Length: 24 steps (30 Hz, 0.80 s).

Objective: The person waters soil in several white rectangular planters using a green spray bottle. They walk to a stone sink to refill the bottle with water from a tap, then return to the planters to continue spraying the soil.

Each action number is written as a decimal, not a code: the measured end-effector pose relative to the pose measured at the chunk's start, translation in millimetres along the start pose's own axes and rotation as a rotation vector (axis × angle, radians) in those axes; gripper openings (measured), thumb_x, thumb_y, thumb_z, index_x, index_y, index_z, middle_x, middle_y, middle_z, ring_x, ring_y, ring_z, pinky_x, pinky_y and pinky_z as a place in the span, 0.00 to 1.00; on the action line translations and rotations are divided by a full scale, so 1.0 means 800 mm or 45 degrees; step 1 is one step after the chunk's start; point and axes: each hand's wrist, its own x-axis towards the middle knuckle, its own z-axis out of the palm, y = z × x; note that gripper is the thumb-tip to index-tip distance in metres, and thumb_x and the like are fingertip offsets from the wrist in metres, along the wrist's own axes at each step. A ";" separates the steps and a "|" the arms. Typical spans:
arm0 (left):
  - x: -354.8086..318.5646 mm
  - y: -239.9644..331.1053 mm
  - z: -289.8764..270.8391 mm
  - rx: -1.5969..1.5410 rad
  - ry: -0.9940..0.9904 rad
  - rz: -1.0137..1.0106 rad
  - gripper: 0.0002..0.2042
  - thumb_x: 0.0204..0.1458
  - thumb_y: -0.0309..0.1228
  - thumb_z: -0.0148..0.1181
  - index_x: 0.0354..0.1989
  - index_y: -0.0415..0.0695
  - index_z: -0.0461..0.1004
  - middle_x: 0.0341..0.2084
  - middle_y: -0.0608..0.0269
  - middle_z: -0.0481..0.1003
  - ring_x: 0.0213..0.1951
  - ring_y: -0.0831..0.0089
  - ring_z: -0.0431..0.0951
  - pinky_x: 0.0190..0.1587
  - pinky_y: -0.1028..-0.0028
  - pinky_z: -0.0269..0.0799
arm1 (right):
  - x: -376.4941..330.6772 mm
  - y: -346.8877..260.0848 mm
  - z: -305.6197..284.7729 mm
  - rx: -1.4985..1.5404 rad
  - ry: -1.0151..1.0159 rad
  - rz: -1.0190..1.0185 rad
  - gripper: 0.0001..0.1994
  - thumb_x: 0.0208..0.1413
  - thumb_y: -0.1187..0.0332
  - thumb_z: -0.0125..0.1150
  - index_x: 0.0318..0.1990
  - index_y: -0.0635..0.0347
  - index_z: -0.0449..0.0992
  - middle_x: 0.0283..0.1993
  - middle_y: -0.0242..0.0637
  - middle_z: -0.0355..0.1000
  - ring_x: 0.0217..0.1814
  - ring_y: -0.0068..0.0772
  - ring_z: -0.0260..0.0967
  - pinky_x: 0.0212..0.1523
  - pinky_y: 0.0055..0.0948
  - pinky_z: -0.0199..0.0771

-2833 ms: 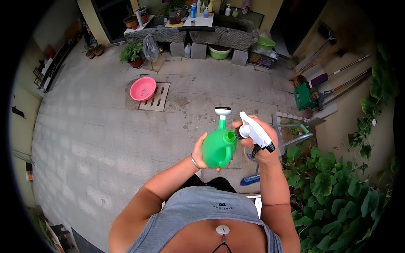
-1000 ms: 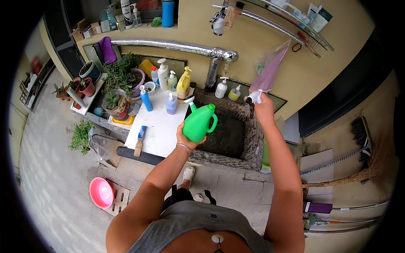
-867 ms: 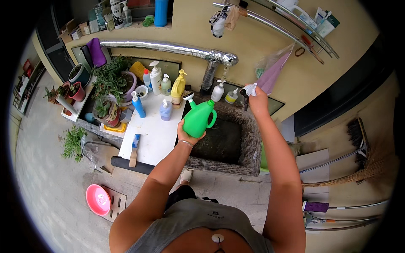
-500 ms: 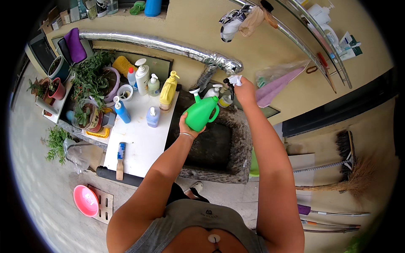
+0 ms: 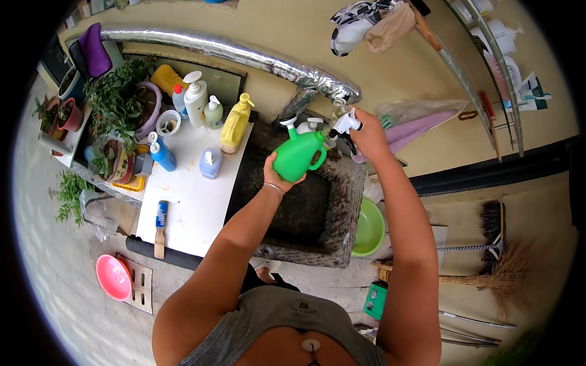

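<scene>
My left hand is wrapped round the lower body of a green watering can and holds it tilted over the dark stone sink. Its short spout ends in a white and black sprinkler head, and a loop handle sits on its right side. Closed round a white trigger spray head, my right hand is just right of the can's upper opening. Whether the spray head touches the can cannot be made out. Behind the can, white pump bottles are partly hidden.
Left of the sink, a white counter bears a yellow pump jug, several bottles and a blue-bristled brush. Potted plants crowd its far left. A foil-wrapped pipe runs along the wall. On the right stand a green basin and brooms.
The spray head in my right hand has come down nearer the watering can's opening. The view has shifted, showing more of the green basin and a green crate on the floor.
</scene>
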 end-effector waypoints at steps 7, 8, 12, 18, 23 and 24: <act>0.014 0.004 -0.003 -0.001 -0.051 0.010 0.31 0.49 0.59 0.49 0.56 0.52 0.69 0.54 0.55 0.70 0.51 0.54 0.70 0.52 0.45 0.63 | 0.015 0.007 -0.023 -0.061 -0.281 -0.030 0.31 0.42 0.86 0.53 0.59 0.55 0.72 0.52 0.47 0.74 0.53 0.42 0.73 0.55 0.29 0.68; 0.016 0.002 -0.002 -0.004 -0.032 -0.003 0.31 0.49 0.59 0.49 0.56 0.52 0.69 0.54 0.55 0.70 0.50 0.53 0.70 0.51 0.45 0.63 | 0.017 0.014 -0.027 -0.070 -0.287 -0.106 0.32 0.41 0.86 0.55 0.59 0.53 0.73 0.50 0.47 0.75 0.50 0.45 0.73 0.52 0.31 0.69; 0.016 -0.001 -0.005 -0.004 0.001 -0.016 0.32 0.47 0.60 0.49 0.56 0.53 0.69 0.54 0.55 0.70 0.50 0.53 0.70 0.51 0.44 0.64 | 0.027 0.020 -0.034 -0.113 -0.299 -0.330 0.32 0.41 0.84 0.57 0.58 0.48 0.73 0.46 0.45 0.75 0.45 0.50 0.73 0.46 0.36 0.72; 0.019 0.003 -0.019 0.024 -0.058 -0.007 0.32 0.46 0.60 0.51 0.55 0.53 0.70 0.54 0.55 0.70 0.50 0.52 0.70 0.50 0.43 0.64 | 0.031 0.015 -0.037 -0.185 -0.301 -0.319 0.29 0.43 0.82 0.57 0.56 0.49 0.74 0.43 0.44 0.75 0.44 0.49 0.72 0.44 0.36 0.71; 0.024 0.001 -0.020 0.029 -0.023 -0.005 0.32 0.46 0.60 0.50 0.56 0.53 0.69 0.54 0.55 0.70 0.50 0.52 0.70 0.50 0.43 0.65 | 0.028 0.007 -0.037 -0.218 -0.275 -0.103 0.16 0.44 0.75 0.61 0.45 0.55 0.78 0.35 0.47 0.75 0.38 0.51 0.73 0.40 0.40 0.72; 0.024 0.002 -0.022 0.039 -0.031 0.001 0.32 0.46 0.60 0.50 0.56 0.53 0.69 0.54 0.55 0.70 0.51 0.52 0.70 0.50 0.43 0.65 | 0.029 -0.002 -0.034 -0.236 -0.242 -0.048 0.14 0.44 0.73 0.62 0.42 0.57 0.78 0.33 0.48 0.75 0.37 0.52 0.73 0.40 0.41 0.72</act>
